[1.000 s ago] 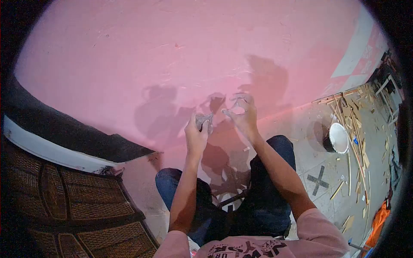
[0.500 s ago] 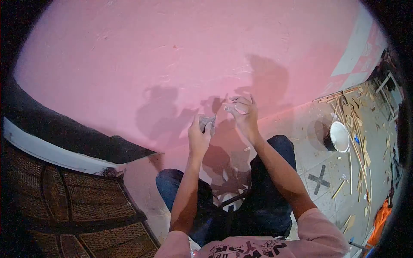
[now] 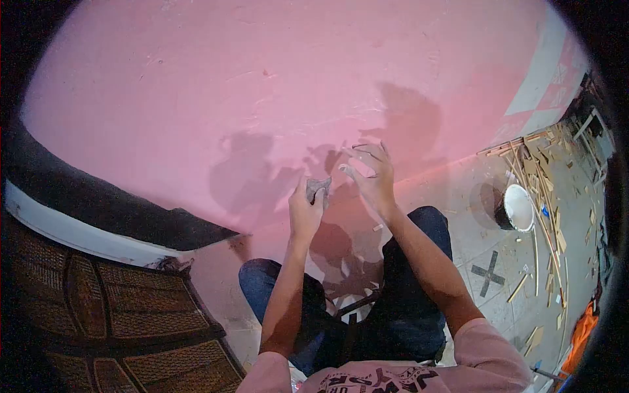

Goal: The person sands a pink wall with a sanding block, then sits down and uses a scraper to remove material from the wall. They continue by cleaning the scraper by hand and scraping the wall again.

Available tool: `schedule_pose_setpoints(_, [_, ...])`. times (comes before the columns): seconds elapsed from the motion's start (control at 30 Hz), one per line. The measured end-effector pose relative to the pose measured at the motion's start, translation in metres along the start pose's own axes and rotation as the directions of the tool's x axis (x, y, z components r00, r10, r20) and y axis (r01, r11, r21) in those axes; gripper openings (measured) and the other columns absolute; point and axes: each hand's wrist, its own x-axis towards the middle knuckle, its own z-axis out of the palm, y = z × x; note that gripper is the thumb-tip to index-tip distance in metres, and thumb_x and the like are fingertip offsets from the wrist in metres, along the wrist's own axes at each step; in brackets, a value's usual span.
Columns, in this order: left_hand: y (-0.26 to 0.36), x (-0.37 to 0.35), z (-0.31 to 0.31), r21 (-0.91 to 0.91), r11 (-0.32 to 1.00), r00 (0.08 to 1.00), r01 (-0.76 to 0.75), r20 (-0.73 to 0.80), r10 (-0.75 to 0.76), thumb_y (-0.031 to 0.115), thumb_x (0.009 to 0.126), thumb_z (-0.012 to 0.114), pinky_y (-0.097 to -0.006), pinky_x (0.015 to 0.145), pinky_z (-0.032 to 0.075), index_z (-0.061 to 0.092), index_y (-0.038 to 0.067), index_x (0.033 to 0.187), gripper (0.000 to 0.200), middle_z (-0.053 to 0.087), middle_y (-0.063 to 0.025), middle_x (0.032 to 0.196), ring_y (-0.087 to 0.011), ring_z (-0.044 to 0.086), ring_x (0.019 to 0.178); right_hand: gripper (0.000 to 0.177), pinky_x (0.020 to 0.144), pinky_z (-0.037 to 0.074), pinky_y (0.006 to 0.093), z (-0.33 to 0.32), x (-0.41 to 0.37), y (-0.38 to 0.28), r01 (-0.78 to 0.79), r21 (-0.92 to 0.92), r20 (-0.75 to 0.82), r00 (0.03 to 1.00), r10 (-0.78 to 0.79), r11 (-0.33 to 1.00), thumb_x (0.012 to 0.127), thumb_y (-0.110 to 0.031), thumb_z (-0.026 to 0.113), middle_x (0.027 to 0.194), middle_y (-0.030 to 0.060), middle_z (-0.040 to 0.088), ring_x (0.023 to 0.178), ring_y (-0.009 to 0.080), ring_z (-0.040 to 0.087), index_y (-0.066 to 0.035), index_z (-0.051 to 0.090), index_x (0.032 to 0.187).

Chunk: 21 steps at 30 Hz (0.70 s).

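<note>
Pink wall (image 3: 262,85) fills most of the view, with hand shadows thrown across it. The person sits facing it, knees in blue jeans (image 3: 426,226) down below. Left hand (image 3: 303,211) is raised in front of the wall, fingers (image 3: 313,196) closed around a small grey crumpled piece (image 3: 319,187). Could be sandpaper or a rag, it's too small to tell, and it pokes up above the thumb. Right hand (image 3: 375,178) is just beside it and a bit higher, not touching the grey piece. Its fingers (image 3: 367,152) are curled and fanned apart, with the thumb tip near the index tip, and honestly I can't tell if anything tiny is pinched there.

Off to the right, the tiled floor (image 3: 468,249) has a white bucket (image 3: 519,207), a black X mark (image 3: 488,274) and a whole mess of wood strips (image 3: 540,177) piled along the wall. Something orange (image 3: 580,331) sits at the far right edge. On the left are dark woven wicker panels (image 3: 98,308).
</note>
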Motion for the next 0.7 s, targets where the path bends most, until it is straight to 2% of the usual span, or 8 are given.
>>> schedule_pose_setpoints(0.03, [-0.002,0.0,0.0,0.006,1.0,1.0,-0.002,0.0,0.002,-0.007,0.094,0.064,-0.0336,0.071,0.056,0.064,-0.005,0.111,0.017,0.075,-0.0131,0.09,-0.0191,0.071,0.077,0.038,0.123,0.029,0.0576,0.0,0.001,0.0,0.017,-0.006,-0.016,1.0,-0.018,1.0,0.079,-0.024,0.089,0.108,0.0011,0.072,0.114,0.0237,0.065,-0.022,0.081,0.117])
schedule_pose_setpoints(0.13, [-0.009,0.001,0.001,0.049,0.998,0.999,-0.034,-0.004,0.034,-0.007,0.094,0.064,-0.0344,0.073,0.056,0.063,-0.005,0.111,0.017,0.076,-0.0145,0.092,-0.0214,0.074,0.08,0.033,0.123,0.03,0.0581,-0.001,0.001,-0.005,0.003,-0.019,-0.035,0.999,-0.003,1.0,0.078,-0.021,0.089,0.107,0.0014,0.072,0.115,0.0254,0.065,-0.02,0.081,0.11])
schedule_pose_setpoints(0.2, [-0.012,0.001,0.0,0.11,0.99,0.996,-0.087,-0.009,0.088,-0.006,0.093,0.065,-0.0358,0.074,0.057,0.063,-0.005,0.111,0.018,0.076,-0.016,0.094,-0.0238,0.075,0.082,0.026,0.123,0.03,0.0583,-0.002,0.003,-0.01,-0.029,0.039,-0.049,0.998,0.031,0.999,0.077,-0.017,0.089,0.107,0.0012,0.072,0.113,0.0249,0.066,-0.018,0.08,0.101])
schedule_pose_setpoints(0.33, [0.003,0.0,-0.002,0.084,0.996,1.0,-0.013,0.018,0.011,-0.004,0.093,0.066,-0.0392,0.079,0.057,0.062,-0.004,0.111,0.018,0.077,-0.0189,0.096,-0.0299,0.076,0.089,0.017,0.124,0.029,0.0583,-0.001,0.002,0.0,0.03,0.065,-0.047,0.999,-0.027,0.997,0.075,-0.012,0.089,0.102,0.0001,0.072,0.11,0.0225,0.067,-0.015,0.076,0.084])
schedule_pose_setpoints(0.4, [0.001,0.0,-0.002,0.102,0.995,1.0,-0.014,0.026,0.011,-0.003,0.093,0.067,-0.0404,0.081,0.057,0.062,-0.003,0.111,0.019,0.076,-0.02,0.097,-0.0329,0.076,0.09,0.016,0.123,0.028,0.0581,-0.004,0.002,-0.001,0.04,0.068,-0.032,0.999,-0.038,0.997,0.075,-0.012,0.09,0.099,-0.0007,0.073,0.108,0.0213,0.068,-0.016,0.075,0.081])
schedule_pose_setpoints(0.5, [-0.017,0.0,0.003,0.202,0.972,0.992,-0.118,-0.013,0.123,-0.002,0.093,0.068,-0.0409,0.081,0.056,0.061,-0.002,0.11,0.019,0.075,-0.0206,0.096,-0.0357,0.075,0.091,0.016,0.123,0.028,0.0575,-0.004,0.001,-0.001,0.064,0.085,-0.035,0.997,-0.061,0.994,0.076,-0.014,0.09,0.095,-0.0018,0.072,0.107,0.0203,0.069,-0.016,0.075,0.077])
schedule_pose_setpoints(0.6, [-0.017,0.0,0.003,0.137,0.99,0.999,-0.043,0.008,0.042,0.0,0.093,0.069,-0.0423,0.081,0.056,0.061,-0.002,0.11,0.02,0.075,-0.0213,0.096,-0.0379,0.074,0.091,0.016,0.123,0.028,0.0565,-0.003,0.001,0.0,0.081,0.071,-0.053,0.996,-0.078,0.994,0.076,-0.015,0.091,0.092,-0.0019,0.073,0.105,0.0202,0.07,-0.016,0.074,0.075])
schedule_pose_setpoints(0.7, [-0.007,0.0,0.004,0.132,0.99,0.999,-0.045,0.001,0.045,0.0,0.092,0.069,-0.0429,0.081,0.056,0.061,-0.002,0.109,0.019,0.075,-0.0213,0.097,-0.038,0.074,0.092,0.018,0.122,0.029,0.0551,-0.003,0.002,0.003,0.055,0.088,-0.054,0.997,-0.051,0.995,0.076,-0.016,0.091,0.089,-0.0018,0.073,0.101,0.02,0.07,-0.015,0.074,0.073])
